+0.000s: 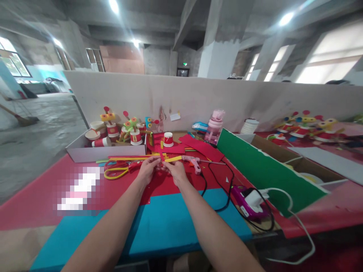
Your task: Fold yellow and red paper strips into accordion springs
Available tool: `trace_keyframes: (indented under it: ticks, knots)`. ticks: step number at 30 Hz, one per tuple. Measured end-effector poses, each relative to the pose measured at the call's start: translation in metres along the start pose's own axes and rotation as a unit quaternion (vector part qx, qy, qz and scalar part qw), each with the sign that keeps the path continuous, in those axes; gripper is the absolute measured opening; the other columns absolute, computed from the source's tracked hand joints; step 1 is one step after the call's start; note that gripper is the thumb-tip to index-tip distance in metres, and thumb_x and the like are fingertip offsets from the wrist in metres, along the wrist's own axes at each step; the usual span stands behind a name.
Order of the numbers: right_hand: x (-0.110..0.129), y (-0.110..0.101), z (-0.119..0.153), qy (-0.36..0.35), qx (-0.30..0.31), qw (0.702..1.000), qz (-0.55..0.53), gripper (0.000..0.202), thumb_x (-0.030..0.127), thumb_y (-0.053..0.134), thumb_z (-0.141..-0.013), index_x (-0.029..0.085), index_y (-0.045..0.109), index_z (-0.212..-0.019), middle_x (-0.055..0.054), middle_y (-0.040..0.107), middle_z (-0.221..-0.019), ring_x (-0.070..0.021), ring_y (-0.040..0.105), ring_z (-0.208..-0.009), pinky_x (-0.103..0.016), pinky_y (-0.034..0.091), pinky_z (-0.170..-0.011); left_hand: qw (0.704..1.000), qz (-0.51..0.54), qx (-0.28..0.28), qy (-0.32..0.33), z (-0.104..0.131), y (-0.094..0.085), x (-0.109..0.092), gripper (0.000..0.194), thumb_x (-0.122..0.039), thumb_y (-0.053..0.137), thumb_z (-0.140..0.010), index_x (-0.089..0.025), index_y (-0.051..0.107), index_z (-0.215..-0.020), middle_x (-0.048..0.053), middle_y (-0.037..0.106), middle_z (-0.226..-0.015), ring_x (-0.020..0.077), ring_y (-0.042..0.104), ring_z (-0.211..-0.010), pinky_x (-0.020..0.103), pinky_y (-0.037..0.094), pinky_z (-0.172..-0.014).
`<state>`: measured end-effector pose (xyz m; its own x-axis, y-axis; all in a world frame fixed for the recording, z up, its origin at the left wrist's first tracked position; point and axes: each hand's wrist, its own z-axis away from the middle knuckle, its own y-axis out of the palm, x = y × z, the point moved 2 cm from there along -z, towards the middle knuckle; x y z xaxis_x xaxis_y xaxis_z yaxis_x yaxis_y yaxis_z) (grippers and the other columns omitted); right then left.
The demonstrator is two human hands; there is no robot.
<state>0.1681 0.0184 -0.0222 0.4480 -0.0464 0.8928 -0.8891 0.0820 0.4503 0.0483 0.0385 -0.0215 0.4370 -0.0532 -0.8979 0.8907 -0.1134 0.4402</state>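
Over the middle of the red table, my two hands meet at the fingertips. My left hand (148,169) is closed in a pinch at the lower end of a narrow red paper strip (162,155). My right hand (177,170) pinches a yellow paper strip (173,159), which points to the right. The two strips come together at an angle between my fingers; the fingers partly hide the joint. Just right of my right hand lies a pink glue gun (194,164). Yellow-handled scissors (117,173) lie left of my left hand. A red-and-white paper cup (168,139) stands behind the strips.
A white box (107,154) with cup figures stands back left. Red paper sheets (202,148) lie behind the glue gun. At right are a green-sided box (263,170) and a purple power strip (249,206) with cables. A blue board (161,223) lies under my forearms.
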Motion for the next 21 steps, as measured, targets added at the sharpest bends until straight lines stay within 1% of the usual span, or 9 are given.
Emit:
trace_keyframes:
  ticks: [3, 6, 8, 10, 12, 15, 17, 21]
  knots:
    - [0.001, 0.001, 0.001, -0.003, 0.009, 1.0, 0.002, 0.025, 0.026, 0.08, -0.052, 0.014, 0.069, -0.07, -0.001, 0.069, -0.06, -0.0142, 0.064, -0.053, -0.028, 0.056, -0.06, 1.0, -0.004, 0.009, 0.006, 0.002, 0.0, -0.002, 0.037, -0.021, 0.08, -0.055, -0.014, 0.066, -0.089, 0.0, 0.062, -0.06, 0.0096, 0.055, -0.052, 0.021, 0.044, -0.051]
    - [0.0, -0.001, -0.001, -0.008, 0.003, 1.0, -0.006, 0.026, 0.026, 0.08, -0.051, 0.014, 0.069, -0.071, -0.001, 0.069, -0.061, -0.0148, 0.065, -0.054, -0.028, 0.056, -0.061, 1.0, -0.004, 0.019, -0.001, 0.002, 0.0, -0.004, 0.034, -0.018, 0.077, -0.056, -0.014, 0.066, -0.088, 0.001, 0.064, -0.066, 0.0097, 0.057, -0.054, 0.021, 0.046, -0.052]
    - [-0.001, -0.003, -0.003, -0.014, -0.008, 1.0, -0.01, 0.025, 0.026, 0.08, -0.051, 0.014, 0.068, -0.07, -0.001, 0.069, -0.061, -0.0148, 0.065, -0.054, -0.028, 0.056, -0.06, 0.999, -0.006, 0.03, -0.013, 0.001, 0.0, -0.003, 0.035, -0.014, 0.076, -0.054, -0.014, 0.067, -0.088, 0.002, 0.065, -0.072, 0.0094, 0.058, -0.056, 0.021, 0.047, -0.053]
    - [-0.002, -0.004, -0.004, -0.017, -0.006, 1.0, -0.017, 0.026, 0.026, 0.08, -0.051, 0.014, 0.068, -0.071, -0.001, 0.069, -0.06, -0.0153, 0.065, -0.054, -0.028, 0.056, -0.059, 0.999, -0.008, 0.032, -0.019, 0.0, 0.0, -0.002, 0.035, -0.015, 0.077, -0.054, -0.015, 0.067, -0.088, 0.001, 0.065, -0.072, 0.0092, 0.058, -0.056, 0.021, 0.047, -0.052]
    - [-0.005, -0.004, -0.005, -0.01, 0.011, 1.0, -0.022, 0.028, 0.026, 0.081, -0.051, 0.014, 0.067, -0.073, 0.0, 0.068, -0.06, -0.016, 0.066, -0.055, -0.029, 0.057, -0.059, 0.999, -0.013, 0.031, -0.015, 0.001, 0.002, -0.001, 0.032, -0.02, 0.08, -0.057, -0.015, 0.067, -0.086, 0.0, 0.063, -0.066, 0.009, 0.056, -0.054, 0.021, 0.046, -0.05]
    - [-0.008, -0.003, -0.005, 0.004, 0.041, 0.999, -0.018, 0.03, 0.027, 0.082, -0.051, 0.014, 0.067, -0.074, 0.0, 0.068, -0.061, -0.0164, 0.067, -0.059, -0.029, 0.057, -0.061, 1.0, -0.017, 0.022, 0.0, 0.003, 0.005, -0.001, 0.028, -0.027, 0.082, -0.056, -0.013, 0.065, -0.073, -0.001, 0.06, -0.057, 0.008, 0.052, -0.049, 0.019, 0.043, -0.047]
    - [-0.009, -0.003, -0.004, 0.008, 0.06, 0.998, -0.02, 0.031, 0.027, 0.082, -0.051, 0.014, 0.067, -0.074, 0.0, 0.068, -0.062, -0.0162, 0.067, -0.062, -0.029, 0.057, -0.064, 1.0, -0.015, 0.012, 0.003, 0.005, 0.006, -0.002, 0.03, -0.029, 0.084, -0.054, -0.013, 0.063, -0.068, -0.001, 0.059, -0.054, 0.0077, 0.051, -0.048, 0.019, 0.042, -0.047]
    - [-0.01, -0.002, -0.004, 0.017, 0.088, 0.995, -0.041, 0.032, 0.029, 0.083, -0.051, 0.013, 0.067, -0.074, -0.001, 0.068, -0.064, -0.0153, 0.067, -0.064, -0.029, 0.057, -0.067, 1.0, -0.006, -0.002, 0.001, 0.005, 0.005, -0.004, 0.032, -0.029, 0.085, -0.051, -0.014, 0.062, -0.067, -0.002, 0.059, -0.054, 0.0082, 0.052, -0.048, 0.02, 0.042, -0.047]
